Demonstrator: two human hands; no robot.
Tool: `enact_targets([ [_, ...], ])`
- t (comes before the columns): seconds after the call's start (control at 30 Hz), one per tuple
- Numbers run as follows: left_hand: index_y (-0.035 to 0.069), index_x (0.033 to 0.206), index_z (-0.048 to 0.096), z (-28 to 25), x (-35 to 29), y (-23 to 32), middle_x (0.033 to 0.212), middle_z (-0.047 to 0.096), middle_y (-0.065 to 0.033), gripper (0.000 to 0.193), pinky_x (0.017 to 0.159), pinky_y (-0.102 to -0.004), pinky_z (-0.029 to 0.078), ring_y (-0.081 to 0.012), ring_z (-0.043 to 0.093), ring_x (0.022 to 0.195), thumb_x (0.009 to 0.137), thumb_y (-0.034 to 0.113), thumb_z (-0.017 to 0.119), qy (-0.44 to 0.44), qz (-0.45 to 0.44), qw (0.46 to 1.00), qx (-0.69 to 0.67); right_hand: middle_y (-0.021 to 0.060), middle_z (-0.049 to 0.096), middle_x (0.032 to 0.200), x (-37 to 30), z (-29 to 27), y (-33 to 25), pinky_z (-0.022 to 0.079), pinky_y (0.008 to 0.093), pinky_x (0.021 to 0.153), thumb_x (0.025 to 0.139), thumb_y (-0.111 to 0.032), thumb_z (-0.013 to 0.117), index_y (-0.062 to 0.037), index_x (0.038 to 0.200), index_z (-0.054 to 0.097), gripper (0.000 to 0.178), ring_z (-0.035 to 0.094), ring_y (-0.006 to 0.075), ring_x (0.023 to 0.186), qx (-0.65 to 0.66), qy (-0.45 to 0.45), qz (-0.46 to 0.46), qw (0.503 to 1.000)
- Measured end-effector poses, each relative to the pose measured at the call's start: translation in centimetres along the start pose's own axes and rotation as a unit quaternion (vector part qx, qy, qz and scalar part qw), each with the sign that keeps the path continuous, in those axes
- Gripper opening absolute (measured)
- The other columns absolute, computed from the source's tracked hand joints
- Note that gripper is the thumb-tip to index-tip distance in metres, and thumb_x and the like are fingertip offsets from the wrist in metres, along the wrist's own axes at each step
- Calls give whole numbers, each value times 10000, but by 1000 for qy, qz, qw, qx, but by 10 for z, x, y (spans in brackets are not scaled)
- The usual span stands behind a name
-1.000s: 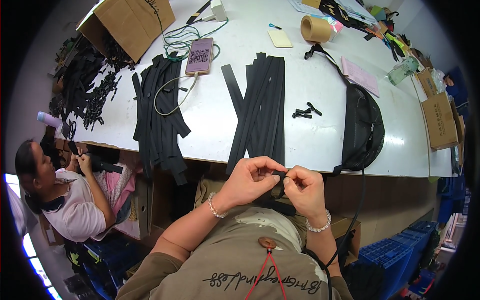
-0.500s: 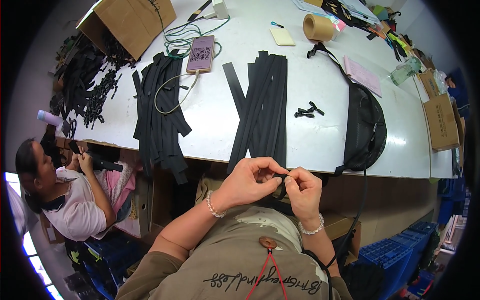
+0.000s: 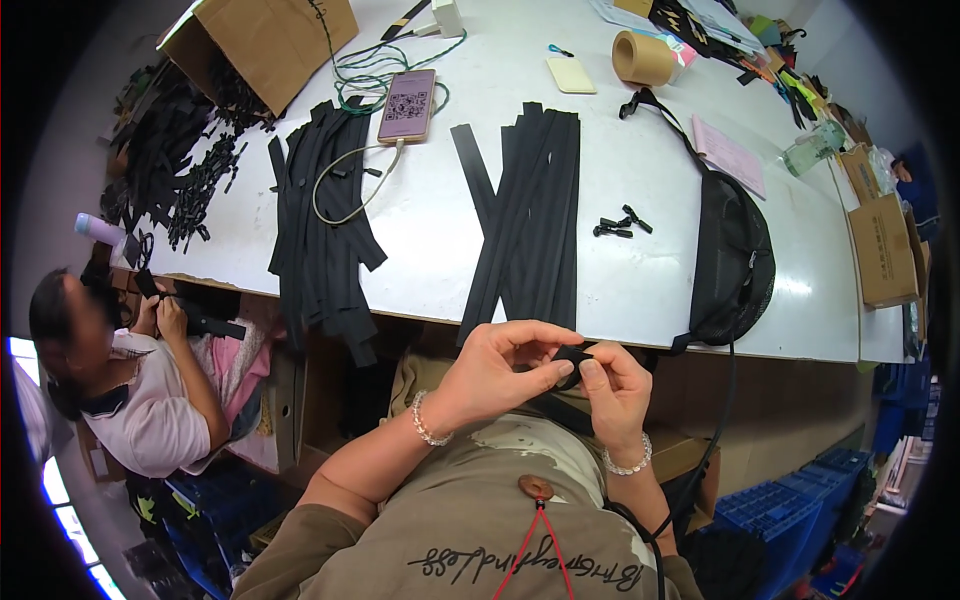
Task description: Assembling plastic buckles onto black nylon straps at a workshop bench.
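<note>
Just in front of the table edge, my left hand (image 3: 490, 375) and my right hand (image 3: 617, 395) pinch a black fabric strap (image 3: 572, 356) between them. Its end is bent over between thumbs and fingertips; the rest drops toward my lap, mostly hidden. Right beyond my hands lies a stack of long black straps (image 3: 540, 210), one askew at its left. To the right of that stack rest several small black plastic pieces (image 3: 622, 224), too small to name.
Another pile of black straps (image 3: 325, 230) hangs over the table edge, beside a phone (image 3: 407, 105) with a cable. Right of me lies a black mesh bag (image 3: 735, 250). Farther back are a tape roll (image 3: 640, 58) and a cardboard box (image 3: 275, 45). A co-worker (image 3: 150, 390) sits left, handling black straps.
My hands have shifted slightly right and down. The strap's end is turned so more of its flat black face shows between my fingers. The view has moved a little.
</note>
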State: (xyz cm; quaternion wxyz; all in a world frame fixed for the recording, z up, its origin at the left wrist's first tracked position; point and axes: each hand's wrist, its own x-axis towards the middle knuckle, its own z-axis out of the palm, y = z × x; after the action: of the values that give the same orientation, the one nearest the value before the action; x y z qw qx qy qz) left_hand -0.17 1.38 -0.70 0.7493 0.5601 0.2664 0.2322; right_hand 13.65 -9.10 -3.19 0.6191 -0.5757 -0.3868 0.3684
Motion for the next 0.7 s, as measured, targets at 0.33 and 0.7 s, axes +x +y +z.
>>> enact_targets([
  [0.33,2,922,659,-1,1,-7,759,596,14,116,579,-165,409,-12,518,670,809,2,632,-24,5,1000,-13,-9,484,650,-2,8,-2,313,195,489,849,6,564,25,760,550,92,396,35,559,-18,36,-49,998],
  [0.7,-7,906,653,-3,6,-13,773,601,17,96,583,-160,414,-3,512,682,814,12,628,-51,-38,998,-6,-24,484,671,-7,14,8,309,182,480,853,20,548,13,769,544,84,390,26,551,-2,77,-43,996],
])
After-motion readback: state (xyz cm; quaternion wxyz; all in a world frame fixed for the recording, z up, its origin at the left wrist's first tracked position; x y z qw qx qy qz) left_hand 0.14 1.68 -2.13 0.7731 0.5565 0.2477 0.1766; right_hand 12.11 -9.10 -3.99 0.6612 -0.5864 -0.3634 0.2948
